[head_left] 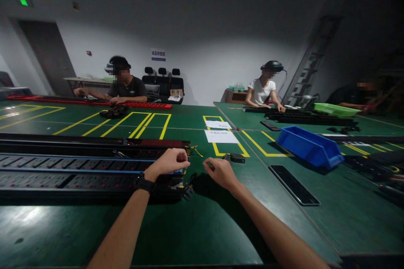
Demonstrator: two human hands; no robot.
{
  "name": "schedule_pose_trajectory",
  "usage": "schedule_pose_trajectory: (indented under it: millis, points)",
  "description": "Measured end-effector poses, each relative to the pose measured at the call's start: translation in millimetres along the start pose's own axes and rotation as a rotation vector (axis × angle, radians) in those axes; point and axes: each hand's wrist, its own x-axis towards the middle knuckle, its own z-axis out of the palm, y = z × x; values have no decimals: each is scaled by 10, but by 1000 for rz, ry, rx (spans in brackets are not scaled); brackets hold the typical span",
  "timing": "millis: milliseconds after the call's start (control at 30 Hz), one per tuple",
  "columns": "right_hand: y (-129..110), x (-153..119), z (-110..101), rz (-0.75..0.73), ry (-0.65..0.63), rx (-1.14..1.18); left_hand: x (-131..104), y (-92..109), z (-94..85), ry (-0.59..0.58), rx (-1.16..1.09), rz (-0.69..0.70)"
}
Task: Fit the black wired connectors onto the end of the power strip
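"What colours can you see from there?"
"I see a big, flat green table point(202, 227) with thin, straight yellow lines point(166, 126)."
"And the long black strips point(94, 181)?"
"I see blue stripes point(94, 171) and little red dots point(117, 185) on them."

Socket strips point(91, 181) cut off at left edge, forearms point(126, 222) cropped below, paper's print point(221, 133) unreadably small

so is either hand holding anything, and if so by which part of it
Nothing shows in the left hand, near the ends of the socket strips, or the right hand; whether the curled fingers hide something small cannot be told.
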Motion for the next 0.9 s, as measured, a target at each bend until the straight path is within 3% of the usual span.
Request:
schedule_pose_trajectory:
  millis: [200,333,467,667,900]
  points:
    - [12,3,10,-1,2,-9,-11,99,-27,-61,-201,64]
    - [12,3,9,6,-4,5,-7,112,-55,-16,-250,69]
    - [5,4,5,3,-1,-1,-10,54,-84,42,-91,21]
    - [-29,4,-25,4,-4,-22,-23,-8,-111,-29,149,-5]
    - [0,2,-3,-3,-10,-20,-11,-69,-43,-36,252,-4]
